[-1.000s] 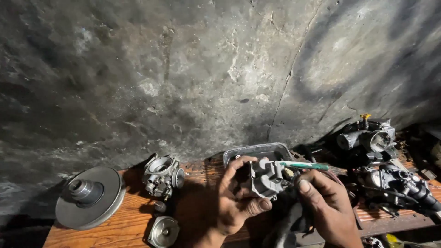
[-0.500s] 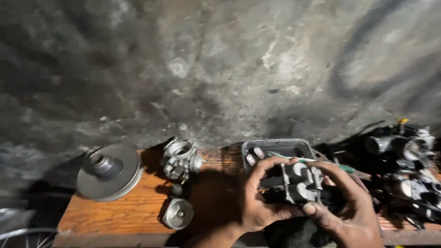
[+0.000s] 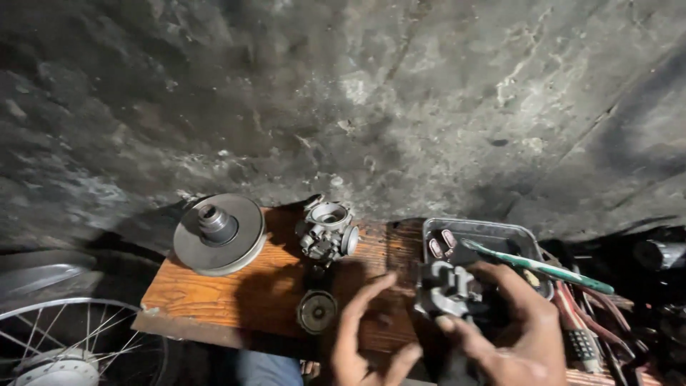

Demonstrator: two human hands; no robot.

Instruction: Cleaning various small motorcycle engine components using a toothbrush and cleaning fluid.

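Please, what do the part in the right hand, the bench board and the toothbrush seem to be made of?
Part in the right hand: probably cast metal, dull grey, matte with pale highlights.
Bench board: wood, orange-brown, visible grain, worn edge.
Toothbrush: likely plastic, with a smooth green and white handle.

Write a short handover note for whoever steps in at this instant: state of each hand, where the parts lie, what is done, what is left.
Right hand: shut on grey metal part, toothbrush too.
Left hand: open, beside the part, apart from it.
On the wooden bench: pulley disc, carburettor, round cap; metal tray behind the hands.
Done: part lifted clear.
Left: brushing unclear, not visibly finished.
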